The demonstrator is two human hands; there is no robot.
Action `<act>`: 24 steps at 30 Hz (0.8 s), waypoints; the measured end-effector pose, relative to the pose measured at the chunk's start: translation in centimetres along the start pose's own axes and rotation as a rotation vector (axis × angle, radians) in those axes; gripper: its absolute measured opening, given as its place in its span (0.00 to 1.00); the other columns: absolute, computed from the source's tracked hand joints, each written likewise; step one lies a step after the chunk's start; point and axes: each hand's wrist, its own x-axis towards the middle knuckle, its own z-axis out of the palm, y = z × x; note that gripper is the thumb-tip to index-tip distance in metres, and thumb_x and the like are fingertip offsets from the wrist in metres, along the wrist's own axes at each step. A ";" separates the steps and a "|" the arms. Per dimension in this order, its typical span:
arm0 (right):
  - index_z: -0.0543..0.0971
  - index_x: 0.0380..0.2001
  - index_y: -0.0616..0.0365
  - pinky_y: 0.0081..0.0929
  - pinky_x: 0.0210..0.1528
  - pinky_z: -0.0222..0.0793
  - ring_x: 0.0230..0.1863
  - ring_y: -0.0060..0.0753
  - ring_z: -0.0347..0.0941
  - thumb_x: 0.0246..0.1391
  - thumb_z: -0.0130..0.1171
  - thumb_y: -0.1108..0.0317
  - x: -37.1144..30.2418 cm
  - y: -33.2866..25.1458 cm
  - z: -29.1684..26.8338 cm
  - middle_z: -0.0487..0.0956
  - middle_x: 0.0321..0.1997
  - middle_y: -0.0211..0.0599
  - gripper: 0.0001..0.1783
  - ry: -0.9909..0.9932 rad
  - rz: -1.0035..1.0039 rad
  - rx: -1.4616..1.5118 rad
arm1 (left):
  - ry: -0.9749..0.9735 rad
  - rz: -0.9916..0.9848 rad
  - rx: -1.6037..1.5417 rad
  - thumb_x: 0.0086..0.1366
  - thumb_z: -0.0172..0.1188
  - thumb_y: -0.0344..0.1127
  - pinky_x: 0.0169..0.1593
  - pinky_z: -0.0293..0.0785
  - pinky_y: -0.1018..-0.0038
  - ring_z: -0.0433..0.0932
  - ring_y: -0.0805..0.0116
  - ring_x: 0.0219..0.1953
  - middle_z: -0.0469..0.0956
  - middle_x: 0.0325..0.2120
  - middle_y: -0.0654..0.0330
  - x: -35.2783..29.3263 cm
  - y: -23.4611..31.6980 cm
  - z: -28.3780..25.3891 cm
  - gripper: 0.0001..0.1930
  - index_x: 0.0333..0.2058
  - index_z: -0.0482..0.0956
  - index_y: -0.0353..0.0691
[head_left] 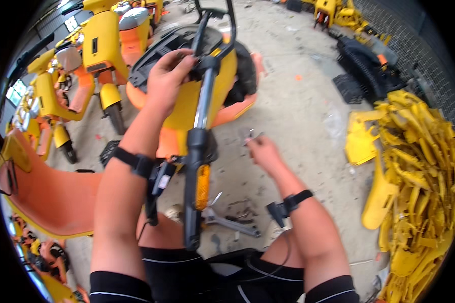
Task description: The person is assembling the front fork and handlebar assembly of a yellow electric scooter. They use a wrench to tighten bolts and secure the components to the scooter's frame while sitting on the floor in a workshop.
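Note:
A fork leg (203, 113), with a silver tube, a black lower part and an orange reflector (202, 187), runs toward me from a yellow and orange scooter body (179, 118). At the black clamp (207, 63) on its upper end, my left hand (166, 78) has its fingers bent and pinched together; what they grip, if anything, is hidden. Right of the fork leg, above the floor, my right hand (265, 155) is closed in a pinch on a small shiny metal piece, too small to name. That hand is apart from the fork.
Yellow scooters (103, 45) stand at the left, with an orange shell panel (55, 187) nearer me. Yellow plastic panels (414, 192) are heaped on the right. Black parts (366, 68) lie at the far right. A grey metal part (232, 223) rests on the floor between my legs.

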 end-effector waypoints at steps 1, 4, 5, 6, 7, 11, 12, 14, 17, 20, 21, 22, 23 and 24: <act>0.77 0.34 0.65 0.30 0.28 0.70 0.23 0.29 0.73 0.61 0.58 0.53 0.3 0.3 -1.0 0.78 0.23 0.37 0.21 0.001 0.023 0.002 | 0.013 0.013 0.006 0.64 0.67 0.36 0.33 0.67 0.82 0.71 0.81 0.29 0.80 0.32 0.67 0.1 -0.7 0.8 0.12 0.43 0.82 0.38; 0.76 0.32 0.65 0.29 0.26 0.70 0.21 0.30 0.73 0.61 0.58 0.53 1.3 1.1 -1.6 0.77 0.21 0.38 0.22 0.007 0.027 0.053 | -0.004 0.063 0.062 0.62 0.69 0.33 0.35 0.69 0.81 0.74 0.80 0.32 0.80 0.32 0.67 0.6 -1.0 1.9 0.10 0.40 0.81 0.37; 0.76 0.31 0.65 0.29 0.26 0.70 0.21 0.30 0.73 0.61 0.58 0.53 1.2 1.0 -1.8 0.77 0.21 0.37 0.22 0.015 0.025 0.061 | -0.001 0.055 0.059 0.61 0.69 0.33 0.36 0.69 0.81 0.74 0.80 0.32 0.80 0.31 0.67 0.3 -0.7 2.6 0.10 0.40 0.82 0.37; 0.76 0.31 0.65 0.29 0.26 0.70 0.20 0.30 0.73 0.61 0.58 0.53 1.1 0.3 -1.8 0.77 0.21 0.37 0.22 0.003 0.016 0.075 | 0.005 0.051 0.062 0.61 0.69 0.32 0.37 0.70 0.81 0.74 0.80 0.33 0.80 0.31 0.67 0.1 -0.1 2.6 0.09 0.39 0.82 0.37; 0.76 0.30 0.65 0.29 0.25 0.69 0.20 0.29 0.72 0.61 0.58 0.53 0.7 0.0 -1.8 0.77 0.21 0.37 0.22 -0.002 0.019 0.089 | -0.001 0.058 0.080 0.61 0.69 0.32 0.37 0.70 0.81 0.74 0.80 0.33 0.80 0.31 0.67 0.1 0.2 2.3 0.09 0.39 0.83 0.37; 0.76 0.31 0.65 0.29 0.25 0.69 0.20 0.28 0.72 0.61 0.58 0.53 0.3 -0.3 -1.1 0.78 0.22 0.38 0.21 -0.020 0.056 0.090 | -0.012 0.037 0.042 0.61 0.69 0.31 0.37 0.69 0.82 0.74 0.80 0.32 0.80 0.31 0.68 0.0 0.5 1.4 0.09 0.39 0.83 0.37; 0.77 0.31 0.65 0.29 0.25 0.69 0.20 0.28 0.72 0.61 0.58 0.53 0.3 -0.4 -1.2 0.78 0.22 0.38 0.21 -0.012 0.053 0.081 | -0.013 0.032 0.021 0.61 0.68 0.31 0.37 0.69 0.82 0.73 0.81 0.32 0.80 0.30 0.68 0.1 0.4 1.4 0.09 0.39 0.83 0.37; 0.77 0.32 0.65 0.30 0.26 0.69 0.20 0.28 0.72 0.61 0.58 0.53 0.3 -0.2 -1.4 0.78 0.22 0.38 0.21 -0.007 0.057 0.060 | -0.013 0.025 0.034 0.62 0.68 0.30 0.36 0.68 0.82 0.73 0.81 0.31 0.79 0.30 0.68 0.1 0.3 1.4 0.08 0.40 0.83 0.37; 0.78 0.33 0.65 0.30 0.27 0.69 0.20 0.29 0.72 0.61 0.57 0.53 0.3 -0.2 -1.7 0.78 0.22 0.38 0.22 0.001 0.052 0.063 | -0.019 0.023 0.015 0.62 0.67 0.29 0.35 0.68 0.82 0.72 0.81 0.30 0.79 0.29 0.68 0.1 0.3 1.6 0.08 0.40 0.83 0.37; 0.78 0.33 0.65 0.30 0.27 0.69 0.20 0.28 0.72 0.62 0.57 0.53 0.1 -0.2 -1.8 0.78 0.22 0.37 0.21 0.017 0.042 0.041 | -0.021 0.021 0.002 0.62 0.67 0.29 0.34 0.68 0.82 0.72 0.81 0.29 0.79 0.29 0.68 0.0 0.2 1.6 0.07 0.39 0.83 0.37; 0.78 0.33 0.65 0.30 0.27 0.69 0.20 0.28 0.73 0.62 0.57 0.53 0.1 -0.2 -1.8 0.78 0.22 0.37 0.21 0.018 0.043 0.058 | -0.026 0.022 0.001 0.62 0.67 0.29 0.34 0.68 0.82 0.72 0.80 0.29 0.79 0.28 0.68 0.0 0.1 1.6 0.07 0.39 0.83 0.37; 0.78 0.34 0.65 0.30 0.27 0.69 0.20 0.29 0.73 0.62 0.57 0.53 0.2 -0.1 -1.9 0.78 0.22 0.37 0.21 0.021 0.045 0.072 | -0.031 0.023 -0.004 0.62 0.67 0.29 0.34 0.68 0.82 0.72 0.80 0.29 0.79 0.28 0.68 0.0 0.1 1.6 0.07 0.39 0.83 0.36; 0.78 0.34 0.65 0.30 0.27 0.69 0.20 0.29 0.73 0.62 0.57 0.54 0.2 0.0 -2.0 0.78 0.22 0.36 0.20 0.024 0.048 0.087 | -0.036 0.023 -0.009 0.62 0.67 0.29 0.34 0.68 0.82 0.72 0.80 0.29 0.79 0.28 0.68 0.0 0.1 1.7 0.07 0.39 0.83 0.36; 0.78 0.34 0.65 0.30 0.27 0.69 0.21 0.29 0.73 0.62 0.57 0.54 0.3 0.0 -2.0 0.78 0.22 0.36 0.20 0.029 0.039 0.097 | -0.032 0.026 -0.011 0.62 0.67 0.29 0.33 0.68 0.82 0.72 0.80 0.28 0.79 0.28 0.68 0.0 0.1 1.7 0.07 0.39 0.83 0.36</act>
